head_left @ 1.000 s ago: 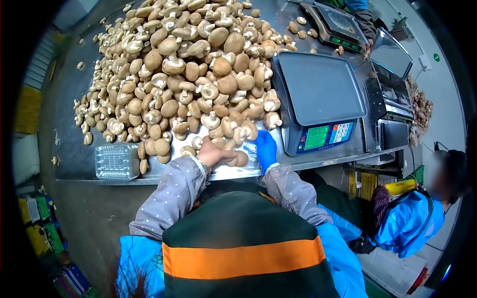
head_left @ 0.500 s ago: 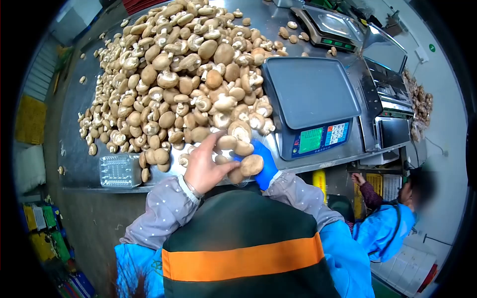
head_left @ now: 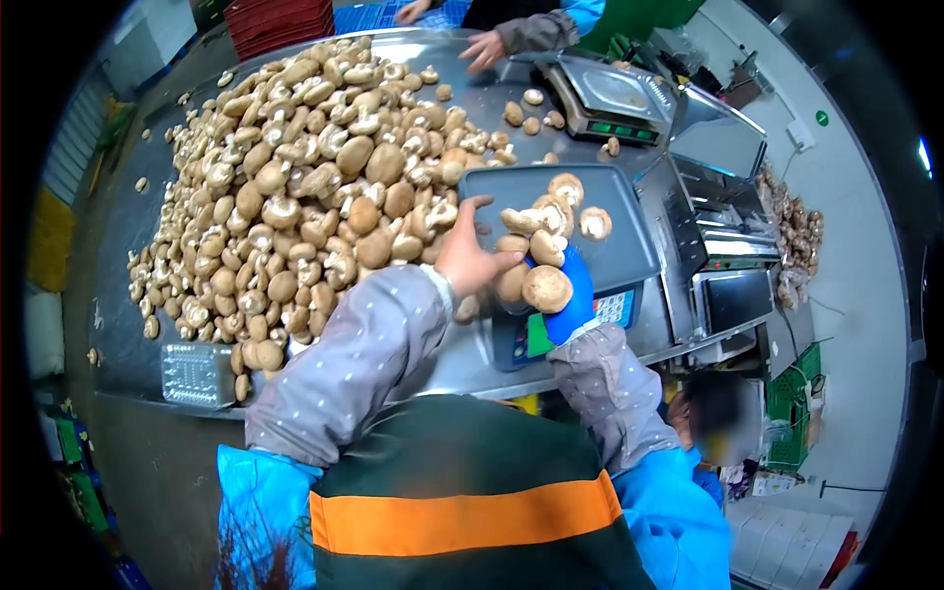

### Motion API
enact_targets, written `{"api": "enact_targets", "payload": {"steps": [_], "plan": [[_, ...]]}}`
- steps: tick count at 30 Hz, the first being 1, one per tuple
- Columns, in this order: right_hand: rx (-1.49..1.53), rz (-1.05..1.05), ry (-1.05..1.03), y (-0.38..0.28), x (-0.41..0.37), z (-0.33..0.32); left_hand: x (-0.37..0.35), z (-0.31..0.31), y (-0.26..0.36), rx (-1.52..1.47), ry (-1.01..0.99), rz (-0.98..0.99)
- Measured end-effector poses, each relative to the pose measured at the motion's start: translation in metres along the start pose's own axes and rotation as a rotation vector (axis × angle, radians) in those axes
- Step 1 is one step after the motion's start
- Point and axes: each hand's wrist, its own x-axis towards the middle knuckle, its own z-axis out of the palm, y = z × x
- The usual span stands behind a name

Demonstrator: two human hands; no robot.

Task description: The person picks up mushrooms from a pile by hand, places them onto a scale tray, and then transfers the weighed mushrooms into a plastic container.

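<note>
"Where are the shiitake mushrooms (head_left: 547, 288)?"
"A cluster is above the scale (head_left: 626, 258), cupped by the gloved right hand (head_left: 572, 295). The heap (head_left: 285, 202) lies left of the scale on the tabletop (head_left: 457, 354)."
"The left hand (head_left: 477, 254)?"
"Thumb against the cluster; whether it grips, I can't tell."

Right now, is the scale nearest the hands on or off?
On: the scale's display glows green beside the right hand; reading illegible.

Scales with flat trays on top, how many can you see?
2: the grey-topped scale just right of the mushroom pile, and the silver-topped scale farther back on the table. The first is partly covered.
</note>
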Motion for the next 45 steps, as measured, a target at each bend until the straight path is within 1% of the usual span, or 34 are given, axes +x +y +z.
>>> {"api": "enact_targets", "payload": {"steps": [2, 3, 4, 6, 7, 8, 10, 11, 12, 13, 14, 16, 18, 19, 20, 22, 23, 24, 26, 27, 28, 29, 30, 32, 33, 34, 36, 37, 38, 40, 41, 42, 44, 45], "plan": [[-0.032, -0.038, 0.01, -0.012, 0.009, -0.02, 0.042, 0.016, -0.017, 0.048, -0.162, 0.064], [-0.116, -0.077, 0.085, -0.01, 0.013, -0.04, 0.058, 0.022, -0.017, 0.119, -0.224, 0.111], [-0.157, -0.148, 0.184, -0.014, 0.006, -0.035, 0.072, 0.031, -0.017, 0.124, -0.241, 0.123], [-0.149, 0.015, 0.334, -0.031, 0.001, -0.032, 0.101, 0.039, -0.019, 0.196, -0.285, 0.22], [-0.272, 0.015, 0.195, -0.03, 0.002, -0.056, 0.112, 0.04, -0.017, 0.246, -0.31, 0.228], [0.011, 0.172, 0.144, -0.036, 0.003, -0.077, 0.121, 0.041, -0.016, 0.285, -0.341, 0.137], [0.101, 0.372, 0.314, -0.057, -0.009, -0.069, 0.131, 0.039, -0.019, 0.31, -0.382, 0.188], [0.01, 0.424, 0.296, -0.069, -0.016, -0.065, 0.13, 0.037, -0.016, 0.389, -0.342, 0.116], [-0.079, 0.478, 0.276, -0.081, -0.022, -0.061, 0.132, 0.039, -0.026, 0.454, -0.229, 0.191], [-0.168, 0.529, 0.251, -0.093, -0.026, -0.059, 0.124, 0.039, -0.024, 0.542, -0.088, 0.279], [-0.317, 0.482, 0.202, -0.108, -0.027, -0.06, 0.115, 0.038, -0.022, 0.63, 0.054, 0.369], [-0.61, 0.374, 0.097, -0.139, -0.023, -0.07, 0.085, 0.028, -0.008, 0.589, 0.214, 0.572], [-0.955, 0.083, 0.168, -0.153, -0.012, -0.093, 0.035, 0.024, 0.019, 0.589, -0.01, 0.516], [-1.16, -0.096, 0.252, -0.155, -0.006, -0.094, 0.018, 0.026, 0.016, 0.631, -0.098, 0.54], [-1.314, -0.213, 0.221, -0.158, 0.002, -0.104, 0.006, 0.026, 0.012, 0.674, -0.184, 0.563], [-1.569, -0.449, 0.114, -0.159, 0.025, -0.114, 0.0, 0.027, -0.01, 0.778, -0.242, 0.605], [-1.556, -0.409, 0.104, -0.156, 0.035, -0.121, 0.004, 0.027, -0.022, 0.717, -0.234, 0.625], [-1.544, -0.371, 0.095, -0.152, 0.046, -0.13, 0.008, 0.026, -0.019, 0.655, -0.225, 0.647], [-1.495, -0.275, 0.064, -0.147, 0.056, -0.14, 0.005, 0.031, -0.007, 0.441, 0.013, 0.498], [-1.456, -0.217, 0.046, -0.145, 0.058, -0.141, 0.011, 0.034, 0.003, 0.43, 0.119, 0.452], [-1.417, -0.157, 0.023, -0.142, 0.06, -0.14, 0.022, 0.037, 0.007, 0.299, 0.127, 0.294], [-1.376, -0.169, 0.042, -0.138, 0.058, -0.136, 0.038, 0.043, 0.013, 0.07, 0.155, 0.229], [-1.364, -0.244, 0.043, -0.134, 0.061, -0.147, 0.056, 0.048, 0.02, -0.16, 0.187, 0.167], [-1.109, -0.176, 0.131, -0.131, 0.059, -0.14, 0.092, 0.056, 0.006, -0.342, 0.137, 0.047], [-1.06, -0.199, 0.114, -0.131, 0.056, -0.135, 0.094, 0.058, 0.008, -0.053, 0.123, 0.018], [-1.192, -0.295, 0.153, -0.128, 0.053, -0.132, 0.097, 0.06, 0.001, 0.315, 0.099, 0.107], [-1.758, -0.662, 0.054, -0.127, 0.042, -0.121, 0.089, 0.067, -0.011, 0.567, 0.309, 0.338], [-1.838, -0.806, 0.058, -0.122, 0.038, -0.12, 0.091, 0.066, -0.018, 0.501, 0.32, 0.401], [-1.839, -0.814, 0.049, -0.118, 0.035, -0.118, 0.091, 0.065, -0.023, 0.471, 0.301, 0.43], [-1.84, -0.818, 0.016, -0.114, 0.026, -0.111, 0.088, 0.063, -0.011, 0.418, 0.197, 0.51], [-1.717, -0.687, 0.027, -0.111, 0.023, -0.109, 0.089, 0.061, -0.01, 0.456, 0.074, 0.498], [-1.602, -0.641, 0.019, -0.109, 0.02, -0.114, 0.09, 0.061, -0.009, 0.529, 0.023, 0.514], [-1.373, -0.555, -0.001, -0.108, 0.018, -0.127, 0.099, 0.06, -0.014, 0.532, 0.029, 0.538], [-1.476, -0.592, -0.052, -0.109, 0.016, -0.122, 0.107, 0.056, -0.013, 0.503, -0.017, 0.481]]}}
